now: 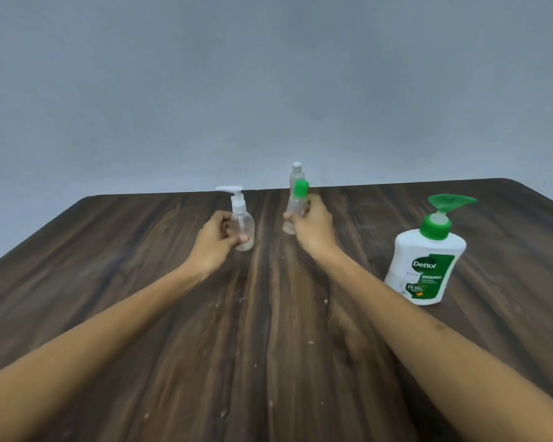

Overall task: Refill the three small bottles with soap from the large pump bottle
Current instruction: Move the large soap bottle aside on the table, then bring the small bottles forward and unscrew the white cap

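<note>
My left hand (216, 239) grips a small clear bottle with a white pump top (242, 220) that stands on the dark wooden table (268, 330). My right hand (312, 229) holds a small clear bottle with a green cap (297, 199), tilted slightly. Right behind it stands a taller slim clear bottle with a pale cap (296, 173), partly hidden by the green-capped one. The large white pump bottle with a green pump and green label (426, 253) stands upright to the right, apart from both hands.
The table's far edge (396, 184) runs just behind the bottles, with a plain grey wall (268, 90) beyond. Small pale specks are scattered over the wood near the front.
</note>
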